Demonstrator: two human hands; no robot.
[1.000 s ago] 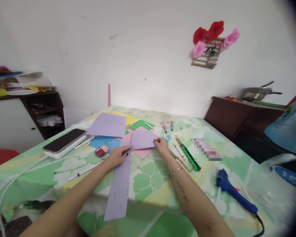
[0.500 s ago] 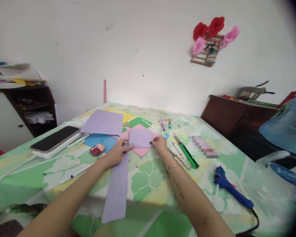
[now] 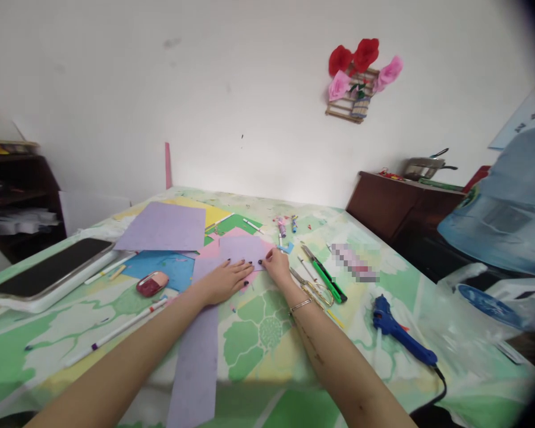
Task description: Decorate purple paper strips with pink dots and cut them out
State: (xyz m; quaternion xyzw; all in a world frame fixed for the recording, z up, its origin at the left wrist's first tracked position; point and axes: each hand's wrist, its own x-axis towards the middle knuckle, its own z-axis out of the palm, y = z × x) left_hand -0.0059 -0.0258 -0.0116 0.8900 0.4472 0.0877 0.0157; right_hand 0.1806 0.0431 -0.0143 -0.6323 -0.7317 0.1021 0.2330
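Note:
A small purple sheet of paper lies over a pink sheet on the table. My left hand is pressed flat on the small sheet's near edge, fingers stretched out. At that sheet's right edge, my right hand pinches the paper between thumb and fingers. Under my left wrist a long purple paper strip runs toward the near table edge. Gold-handled scissors and a green utility knife lie just right of my right hand.
Left of my hands are a large purple sheet, blue paper, a dark red oval case, and a phone on a white box. A blue glue gun with its cord lies to the right, beside clear plastic.
My left hand has flattened out and moved right onto the small sheet's near edge. My right hand still pinches its right edge. The camera view has shifted, moving the surroundings leftward.

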